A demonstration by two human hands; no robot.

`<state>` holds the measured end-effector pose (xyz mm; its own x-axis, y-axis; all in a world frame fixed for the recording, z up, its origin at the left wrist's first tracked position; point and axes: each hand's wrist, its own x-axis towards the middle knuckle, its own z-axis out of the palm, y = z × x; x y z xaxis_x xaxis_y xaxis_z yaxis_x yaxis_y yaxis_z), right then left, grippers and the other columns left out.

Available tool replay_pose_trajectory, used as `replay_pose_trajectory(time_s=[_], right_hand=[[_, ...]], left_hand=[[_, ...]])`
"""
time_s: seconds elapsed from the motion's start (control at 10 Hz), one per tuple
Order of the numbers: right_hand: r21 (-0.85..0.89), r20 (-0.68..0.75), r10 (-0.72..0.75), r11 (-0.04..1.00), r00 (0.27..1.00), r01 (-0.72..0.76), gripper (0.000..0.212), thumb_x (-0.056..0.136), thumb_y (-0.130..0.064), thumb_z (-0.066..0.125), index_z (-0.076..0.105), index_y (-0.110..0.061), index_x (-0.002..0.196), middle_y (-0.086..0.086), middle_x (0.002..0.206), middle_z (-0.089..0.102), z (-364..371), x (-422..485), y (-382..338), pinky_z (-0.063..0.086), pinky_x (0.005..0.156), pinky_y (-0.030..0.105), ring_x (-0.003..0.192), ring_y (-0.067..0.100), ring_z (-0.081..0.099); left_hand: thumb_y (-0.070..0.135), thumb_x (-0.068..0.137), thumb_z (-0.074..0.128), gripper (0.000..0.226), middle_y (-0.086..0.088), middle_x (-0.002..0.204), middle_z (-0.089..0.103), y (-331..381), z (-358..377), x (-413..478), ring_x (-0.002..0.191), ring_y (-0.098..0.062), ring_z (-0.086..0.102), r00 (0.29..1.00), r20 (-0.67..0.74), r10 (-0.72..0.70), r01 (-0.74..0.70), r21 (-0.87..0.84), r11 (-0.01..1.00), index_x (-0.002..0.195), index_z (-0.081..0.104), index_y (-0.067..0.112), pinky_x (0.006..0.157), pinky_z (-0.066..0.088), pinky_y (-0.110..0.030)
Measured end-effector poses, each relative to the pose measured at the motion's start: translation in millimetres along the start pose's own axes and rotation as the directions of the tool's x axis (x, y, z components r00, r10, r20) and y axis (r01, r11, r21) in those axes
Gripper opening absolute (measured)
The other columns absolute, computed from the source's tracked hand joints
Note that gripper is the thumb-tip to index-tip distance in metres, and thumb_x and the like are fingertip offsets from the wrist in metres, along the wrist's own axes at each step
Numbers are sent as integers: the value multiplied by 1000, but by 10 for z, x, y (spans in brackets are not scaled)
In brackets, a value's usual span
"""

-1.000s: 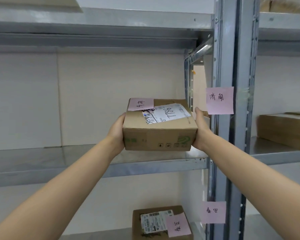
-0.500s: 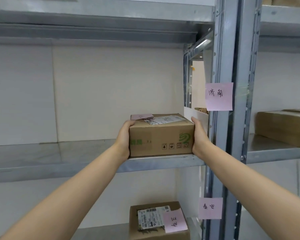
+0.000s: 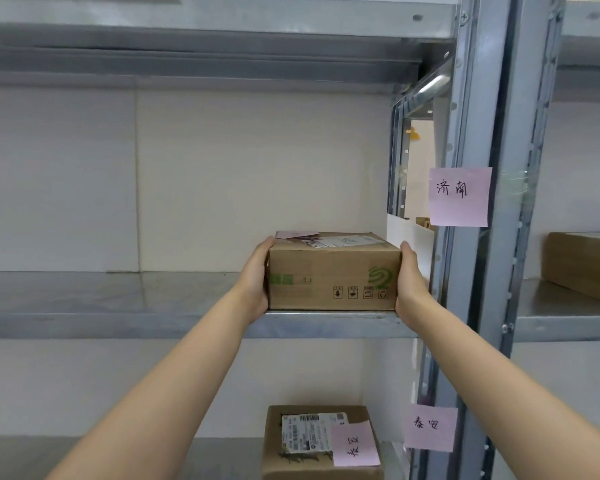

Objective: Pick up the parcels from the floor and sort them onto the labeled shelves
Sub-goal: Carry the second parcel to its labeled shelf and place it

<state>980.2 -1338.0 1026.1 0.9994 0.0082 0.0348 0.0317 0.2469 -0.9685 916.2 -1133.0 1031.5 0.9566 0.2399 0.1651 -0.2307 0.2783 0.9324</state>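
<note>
A brown cardboard parcel (image 3: 333,275) with a white shipping label and a pink note on top rests on the front edge of the middle metal shelf (image 3: 118,306), at its right end. My left hand (image 3: 255,289) presses its left side and my right hand (image 3: 411,285) presses its right side. A pink label (image 3: 459,196) with handwritten characters is stuck on the upright post just right of this shelf.
Below, a second parcel (image 3: 321,445) with a pink note sits on the lower shelf, beside another pink label (image 3: 429,427) on the post. A larger brown box (image 3: 582,265) lies on the neighbouring shelf to the right. Grey uprights (image 3: 492,237) divide the bays.
The parcel came down from mid-air onto the middle shelf's front edge and levelled out. Both hands stayed on its sides.
</note>
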Motion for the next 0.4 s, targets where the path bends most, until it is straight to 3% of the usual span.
replay_pose_trajectory(time_s=[0.1, 0.2, 0.3, 0.4], right_hand=[[-71, 11, -218, 973, 976, 218, 47, 94, -55, 21, 53, -27, 113, 5, 109, 59, 4, -61, 67, 44, 84, 35, 109, 23, 54], [-174, 26, -547, 822, 837, 543, 41, 100, -33, 22, 45, -20, 131, 0, 119, 52, -7, -165, 200, 43, 89, 29, 107, 13, 50], [-296, 80, -718, 645, 691, 705, 46, 95, -26, 28, 33, -13, 140, 6, 138, 41, 14, -222, 320, 35, 105, 28, 125, 16, 41], [-472, 92, -834, 444, 543, 762, 55, 89, -25, 34, 32, -6, 140, 15, 151, 27, 91, -290, 416, 15, 117, 32, 141, 24, 22]], left_hand=[[52, 95, 33, 46, 2, 83, 75, -17, 22, -24, 79, -17, 70, 996, -71, 53, -53, 1, 999, 95, 71, 25, 71, 54, -34], [44, 99, 31, 44, 5, 77, 71, 16, 90, -169, 79, -12, 67, 981, -117, 152, -143, 87, 986, 83, 67, 23, 80, 56, -34], [42, 100, 33, 38, 10, 120, 63, 28, -67, -319, 115, -1, 54, 970, -141, 198, -156, 263, 952, 120, 58, 23, 102, 40, -22], [45, 97, 39, 46, 3, 141, 46, 95, -339, -457, 127, -13, 41, 968, -157, 196, -123, 387, 914, 137, 43, 21, 101, 32, -34]])
